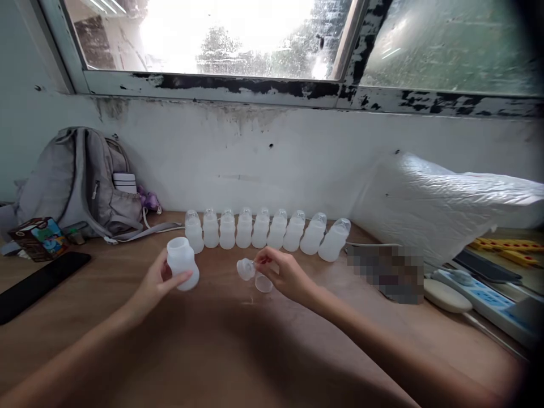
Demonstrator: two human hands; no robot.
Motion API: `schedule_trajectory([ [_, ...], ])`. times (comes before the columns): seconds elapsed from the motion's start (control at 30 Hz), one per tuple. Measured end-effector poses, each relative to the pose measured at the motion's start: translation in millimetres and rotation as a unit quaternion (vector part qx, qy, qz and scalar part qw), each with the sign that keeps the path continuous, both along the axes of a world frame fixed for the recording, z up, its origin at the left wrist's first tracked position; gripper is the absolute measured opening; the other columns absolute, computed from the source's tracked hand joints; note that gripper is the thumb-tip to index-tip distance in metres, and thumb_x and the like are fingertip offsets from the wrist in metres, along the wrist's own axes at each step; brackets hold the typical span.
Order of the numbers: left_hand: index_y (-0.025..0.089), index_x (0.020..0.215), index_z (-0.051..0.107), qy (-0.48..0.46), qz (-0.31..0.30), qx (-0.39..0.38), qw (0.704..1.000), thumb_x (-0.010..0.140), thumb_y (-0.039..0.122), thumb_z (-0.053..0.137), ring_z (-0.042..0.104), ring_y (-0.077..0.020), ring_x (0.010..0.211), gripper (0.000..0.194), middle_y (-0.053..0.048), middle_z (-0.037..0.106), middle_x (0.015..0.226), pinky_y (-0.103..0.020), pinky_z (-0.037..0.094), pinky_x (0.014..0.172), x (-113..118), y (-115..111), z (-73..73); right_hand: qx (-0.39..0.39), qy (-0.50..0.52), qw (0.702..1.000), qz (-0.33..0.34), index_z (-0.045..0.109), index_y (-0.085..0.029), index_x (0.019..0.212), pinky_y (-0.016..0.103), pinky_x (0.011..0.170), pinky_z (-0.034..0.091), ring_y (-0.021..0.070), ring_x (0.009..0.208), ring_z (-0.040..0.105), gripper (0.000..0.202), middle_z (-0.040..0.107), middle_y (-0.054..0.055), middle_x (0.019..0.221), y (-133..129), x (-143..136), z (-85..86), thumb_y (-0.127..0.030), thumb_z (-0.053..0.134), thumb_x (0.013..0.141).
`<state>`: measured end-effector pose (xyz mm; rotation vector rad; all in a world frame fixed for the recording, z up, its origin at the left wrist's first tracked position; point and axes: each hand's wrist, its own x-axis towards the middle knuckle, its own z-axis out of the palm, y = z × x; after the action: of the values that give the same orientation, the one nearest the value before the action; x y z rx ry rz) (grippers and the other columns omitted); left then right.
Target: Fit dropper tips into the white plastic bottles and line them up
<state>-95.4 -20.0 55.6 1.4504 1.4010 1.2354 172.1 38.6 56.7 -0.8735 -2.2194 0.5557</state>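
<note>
My left hand (159, 279) is wrapped round a white, translucent baby bottle (183, 265), tilted slightly, with its wide mouth uncovered. Between the thumb and fingers of my right hand (283, 271) is a small clear bottle nipple with its collar (245, 270). Just below those fingers a clear bottle cap (263, 283) sits on the wooden table (204, 351), partly hidden by my hand. Behind both hands stands a row of several similar baby bottles (243, 229), each topped with a clear dome cap.
At the left are a grey backpack (76, 175), a drink carton (40, 238) and a black phone (42, 283). On the right lie a white plastic package (446, 209), a pale oval object (447, 296) and a power strip (484, 297). A wall (255, 153) closes off the table's back.
</note>
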Motion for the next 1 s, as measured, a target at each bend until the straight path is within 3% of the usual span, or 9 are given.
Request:
schedule_trajectory([
  [0.17, 0.017, 0.107, 0.044, 0.105, 0.121, 0.095, 0.982, 0.056, 0.042, 0.065, 0.055, -0.0239, 0.093, 0.06, -0.009, 0.053, 0.107, -0.039, 0.043, 0.082, -42.8, 42.4, -24.4, 0.064, -0.087, 0.994, 0.003, 0.046, -0.018, 0.081, 0.026, 0.063, 0.038, 0.0149, 0.072, 0.05, 0.004, 0.057, 0.004, 0.078, 0.4, -17.7, -24.5, -0.016, 0.042, 0.081],
  [0.27, 0.016, 0.108, 0.04, 0.116, 0.15, 0.106, 0.976, 0.056, 0.041, 0.065, 0.051, -0.0245, 0.1, 0.063, -0.011, 0.05, 0.112, -0.038, 0.044, 0.083, -60.8, 63.8, -41.5, 0.092, -0.114, 0.989, -0.011, 0.046, -0.018, 0.083, 0.028, 0.067, 0.037, 0.0158, 0.074, 0.05, 0.006, 0.058, 0.005, 0.08, -3.7, -18.2, -34.1, -0.016, 0.04, 0.082],
  [0.4, 0.018, 0.11, 0.037, 0.113, 0.148, 0.095, 0.978, 0.058, 0.04, 0.064, 0.047, -0.0252, 0.106, 0.063, -0.012, 0.047, 0.116, -0.04, 0.042, 0.086, -63.6, 75.2, -53.5, 0.109, -0.133, 0.984, -0.037, 0.047, -0.018, 0.084, 0.029, 0.07, 0.035, 0.0163, 0.075, 0.05, 0.007, 0.059, 0.005, 0.081, -7.2, -8.4, -36.9, -0.018, 0.04, 0.082],
  [0.6, 0.018, 0.111, 0.034, 0.087, 0.15, 0.054, 0.983, 0.064, 0.04, 0.06, 0.045, -0.0247, 0.109, 0.058, -0.013, 0.044, 0.118, -0.04, 0.039, 0.089, -52.7, 73.1, -51.9, 0.084, -0.154, 0.981, -0.081, 0.048, -0.017, 0.084, 0.029, 0.069, 0.035, 0.016, 0.074, 0.052, 0.009, 0.06, 0.005, 0.081, -4.2, 14.0, -32.8, -0.018, 0.04, 0.082],
  [0.83, 0.018, 0.117, 0.029, 0.104, 0.158, 0.058, 0.98, 0.066, 0.039, 0.059, 0.042, -0.026, 0.111, 0.062, -0.013, 0.04, 0.121, -0.041, 0.04, 0.088, -48.7, 65.4, -49.5, 0.067, -0.155, 0.98, -0.105, 0.048, -0.018, 0.082, 0.028, 0.066, 0.036, 0.0154, 0.068, 0.053, 0.009, 0.059, 0.003, 0.073, 4.0, 34.5, -32.1, -0.022, 0.04, 0.082],
  [0.9, 0.019, 0.121, 0.024, 0.13, 0.192, 0.091, 0.968, 0.066, 0.038, 0.059, 0.037, -0.0275, 0.115, 0.068, -0.013, 0.034, 0.126, -0.042, 0.038, 0.09, -44.5, 57.6, -45.3, 0.062, -0.154, 0.981, -0.104, 0.048, -0.017, 0.082, 0.028, 0.064, 0.037, 0.015, 0.067, 0.053, 0.01, 0.06, 0.003, 0.073, 6.5, 39.6, -31.3, -0.023, 0.039, 0.082],
  [1.0, 0.019, 0.123, 0.023, 0.173, 0.288, 0.203, 0.92, 0.068, 0.037, 0.058, 0.034, -0.0283, 0.116, 0.068, -0.012, 0.027, 0.13, -0.042, 0.036, 0.092, -34.7, 42.7, -38.9, 0.049, -0.155, 0.981, -0.103, 0.048, -0.017, 0.08, 0.026, 0.059, 0.037, 0.0143, 0.063, 0.053, 0.013, 0.059, 0.004, 0.072, 10.5, 48.4, -30.5, -0.025, 0.039, 0.082],
])
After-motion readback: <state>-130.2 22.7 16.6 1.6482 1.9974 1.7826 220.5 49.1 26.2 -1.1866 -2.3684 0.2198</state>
